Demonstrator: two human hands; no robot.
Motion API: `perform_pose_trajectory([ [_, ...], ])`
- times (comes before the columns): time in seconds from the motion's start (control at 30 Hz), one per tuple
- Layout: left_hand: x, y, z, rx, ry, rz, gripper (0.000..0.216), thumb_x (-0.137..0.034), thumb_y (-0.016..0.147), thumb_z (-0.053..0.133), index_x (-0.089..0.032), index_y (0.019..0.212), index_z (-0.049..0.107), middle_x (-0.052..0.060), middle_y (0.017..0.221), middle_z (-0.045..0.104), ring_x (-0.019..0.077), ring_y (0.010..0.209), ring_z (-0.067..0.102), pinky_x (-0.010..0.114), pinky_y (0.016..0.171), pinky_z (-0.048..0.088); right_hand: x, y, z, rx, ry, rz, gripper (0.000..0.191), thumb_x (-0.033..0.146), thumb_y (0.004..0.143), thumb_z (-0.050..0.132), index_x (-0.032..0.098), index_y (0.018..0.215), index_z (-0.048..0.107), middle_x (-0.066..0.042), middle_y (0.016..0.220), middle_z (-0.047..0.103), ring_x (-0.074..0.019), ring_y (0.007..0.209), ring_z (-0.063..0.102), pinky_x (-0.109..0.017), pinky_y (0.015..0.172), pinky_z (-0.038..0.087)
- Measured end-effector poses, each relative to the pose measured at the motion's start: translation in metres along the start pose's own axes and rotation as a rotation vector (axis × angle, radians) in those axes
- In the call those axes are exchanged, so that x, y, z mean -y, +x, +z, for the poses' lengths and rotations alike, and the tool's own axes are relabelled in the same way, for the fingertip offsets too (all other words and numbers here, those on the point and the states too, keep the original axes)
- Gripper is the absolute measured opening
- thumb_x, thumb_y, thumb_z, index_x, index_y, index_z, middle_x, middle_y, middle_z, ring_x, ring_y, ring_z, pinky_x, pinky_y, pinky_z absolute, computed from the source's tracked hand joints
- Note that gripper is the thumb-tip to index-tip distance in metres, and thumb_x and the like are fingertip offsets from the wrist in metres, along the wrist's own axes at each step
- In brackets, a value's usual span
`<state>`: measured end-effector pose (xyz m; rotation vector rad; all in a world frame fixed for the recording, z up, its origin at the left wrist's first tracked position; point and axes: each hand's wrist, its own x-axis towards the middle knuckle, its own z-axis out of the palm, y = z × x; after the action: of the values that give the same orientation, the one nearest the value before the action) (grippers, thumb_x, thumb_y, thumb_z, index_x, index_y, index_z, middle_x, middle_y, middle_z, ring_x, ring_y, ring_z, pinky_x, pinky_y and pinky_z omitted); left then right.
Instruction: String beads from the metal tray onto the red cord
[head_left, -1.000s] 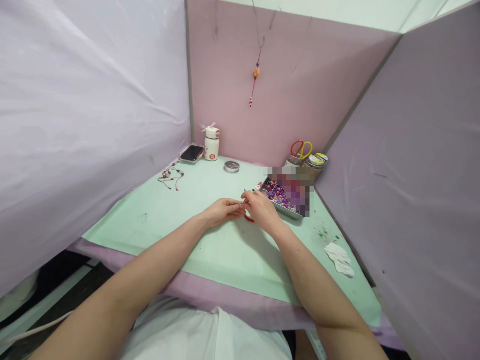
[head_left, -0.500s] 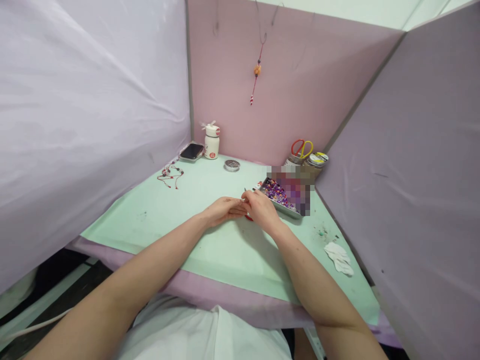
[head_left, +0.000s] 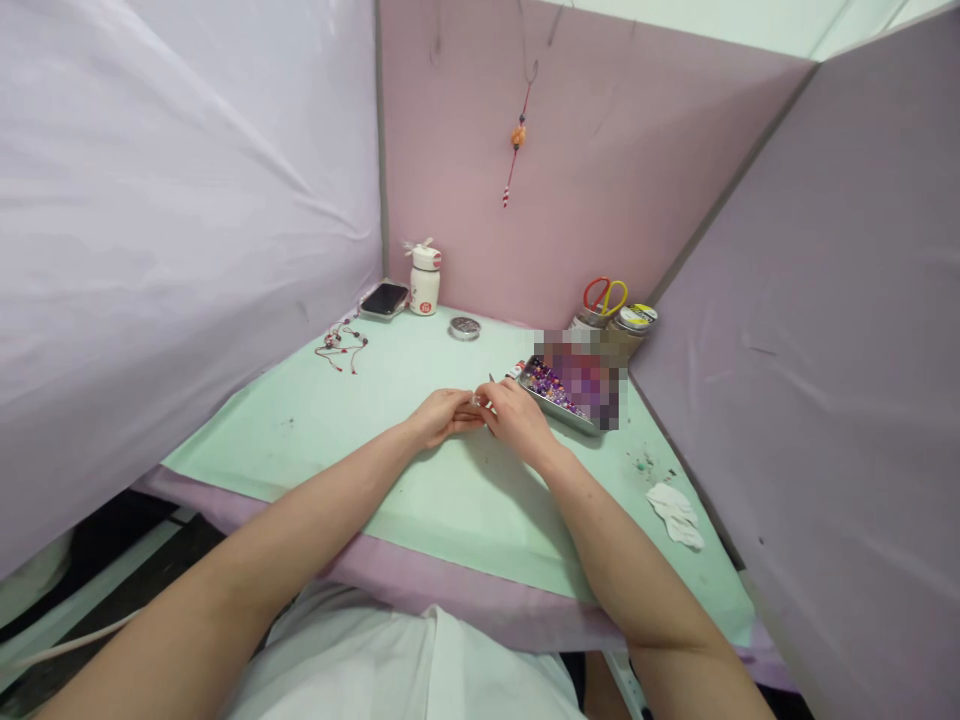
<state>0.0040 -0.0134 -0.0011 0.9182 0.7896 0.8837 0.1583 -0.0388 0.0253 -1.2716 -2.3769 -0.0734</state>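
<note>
head view: left hand (head_left: 441, 416) and right hand (head_left: 516, 416) pinch a small clear piece (head_left: 475, 400); judged mid-work, piece not yet set down, beads (head_left: 550, 384) loose in tray (head_left: 564, 418).

Craft workspace: bead tray (head_left: 564, 414), scissors (head_left: 607, 300)

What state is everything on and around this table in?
Left hand: fingers pinched
Right hand: fingers curled
Small clear piece: held at both hands' fingertips
Bottle: upright, lid on
Phone: lying flat, screen dark
Scissors: handles up, blades hidden
Bead tray: uncovered, partly blurred
Beaded strand: hanging
White cloth: crumpled
</note>
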Motion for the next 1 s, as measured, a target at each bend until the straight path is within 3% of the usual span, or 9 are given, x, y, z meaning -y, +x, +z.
perform_pose_trajectory([
  [0.3, -0.001, 0.000, 0.002, 0.002, -0.008, -0.038, 0.016, -0.018, 0.082, 0.053, -0.009, 0.078, 0.066, 0.012, 0.074, 0.071, 0.0155, 0.070, 0.067, 0.027, 0.075, 0.054, -0.005, 0.000, 0.006, -0.021, 0.022, -0.011, 0.028, 0.006, 0.078, 0.046, 0.019, 0.101, 0.056, -0.006, 0.090, 0.064, -0.0208, 0.089, 0.048, -0.029, 0.072, 0.038],
  [0.5, 0.001, -0.002, 0.005, 0.002, 0.036, -0.041, 0.019, -0.016, 0.082, 0.049, -0.009, 0.074, 0.065, 0.013, 0.074, 0.071, 0.0152, 0.070, 0.067, 0.028, 0.076, 0.053, -0.003, 0.001, 0.010, -0.047, 0.019, 0.018, 0.029, 0.006, 0.078, 0.046, 0.018, 0.103, 0.055, -0.006, 0.086, 0.063, -0.0212, 0.087, 0.049, -0.030, 0.073, 0.038],
  [0.7, 0.003, 0.000, 0.003, -0.004, 0.012, -0.027, 0.011, -0.018, 0.078, 0.058, -0.010, 0.075, 0.065, 0.013, 0.075, 0.070, 0.0162, 0.071, 0.067, 0.029, 0.076, 0.052, -0.001, 0.000, 0.011, -0.055, 0.012, 0.010, 0.025, 0.007, 0.078, 0.046, 0.018, 0.100, 0.054, -0.006, 0.089, 0.062, -0.0210, 0.086, 0.049, -0.031, 0.073, 0.038],
  [0.9, -0.008, 0.000, 0.001, -0.181, -0.109, -0.024, 0.011, -0.017, 0.080, 0.056, -0.009, 0.082, 0.064, 0.013, 0.074, 0.070, 0.0164, 0.069, 0.068, 0.028, 0.076, 0.053, -0.001, -0.001, 0.009, -0.174, -0.019, 0.018, 0.013, 0.014, 0.082, 0.048, 0.018, 0.093, 0.055, -0.008, 0.095, 0.059, -0.0214, 0.088, 0.049, -0.032, 0.079, 0.038],
  [1.0, -0.013, -0.001, 0.000, -0.229, -0.144, -0.038, 0.015, -0.017, 0.084, 0.051, -0.010, 0.090, 0.062, 0.013, 0.075, 0.070, 0.0169, 0.070, 0.069, 0.028, 0.076, 0.054, -0.002, -0.001, 0.010, -0.149, -0.026, 0.079, 0.009, 0.022, 0.085, 0.050, 0.018, 0.090, 0.056, -0.007, 0.089, 0.060, -0.0212, 0.085, 0.050, -0.032, 0.078, 0.038],
])
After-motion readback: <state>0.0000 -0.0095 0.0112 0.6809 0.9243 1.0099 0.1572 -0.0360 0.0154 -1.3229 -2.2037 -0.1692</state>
